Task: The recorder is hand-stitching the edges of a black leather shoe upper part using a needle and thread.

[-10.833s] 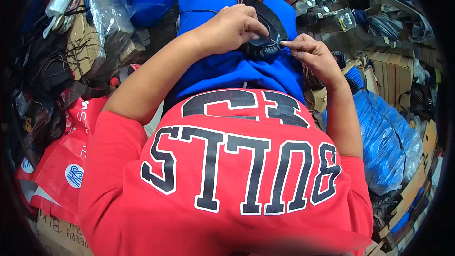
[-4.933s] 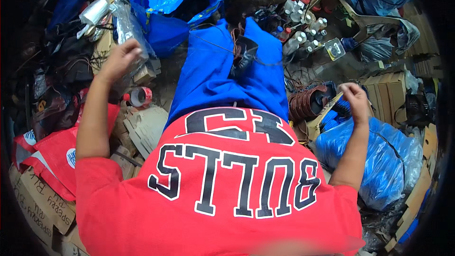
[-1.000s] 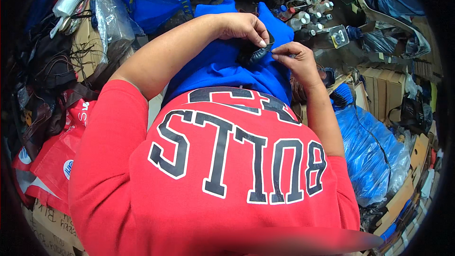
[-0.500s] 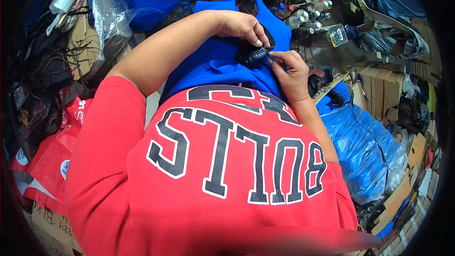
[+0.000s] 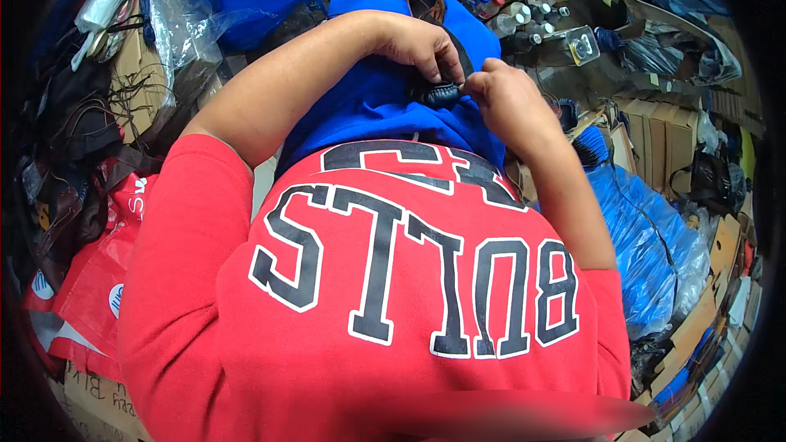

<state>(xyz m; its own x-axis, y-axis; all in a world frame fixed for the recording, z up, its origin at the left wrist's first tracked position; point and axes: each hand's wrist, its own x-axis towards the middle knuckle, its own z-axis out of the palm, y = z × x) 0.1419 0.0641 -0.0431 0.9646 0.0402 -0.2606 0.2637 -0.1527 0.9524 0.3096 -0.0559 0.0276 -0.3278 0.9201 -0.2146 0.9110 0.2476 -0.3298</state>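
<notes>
Across my lap, over the blue cloth (image 5: 344, 115), lies a black leather shoe-like piece (image 5: 442, 95) with a puckered, gathered edge; its far part is mostly hidden by my left hand. My left hand (image 5: 422, 45) bends over it from above, thumb and fingers closed on its edge. Right beside it, my right hand (image 5: 509, 98) is closed in a pinch against the piece's right end. What the right fingertips hold is too small to make out.
Several capped bottles (image 5: 532, 16) crowd the far right. A blue bag (image 5: 254, 8) sits at the far left, near clear plastic wrapping (image 5: 168, 24). Blue plastic-wrapped goods (image 5: 639, 245) and cardboard (image 5: 663, 143) lie on the right, a red bag (image 5: 98, 278) on the left.
My right hand has turned over and shifted slightly up and right, its back now showing and its forearm farther out. My left hand stays on the black piece, slightly lower.
</notes>
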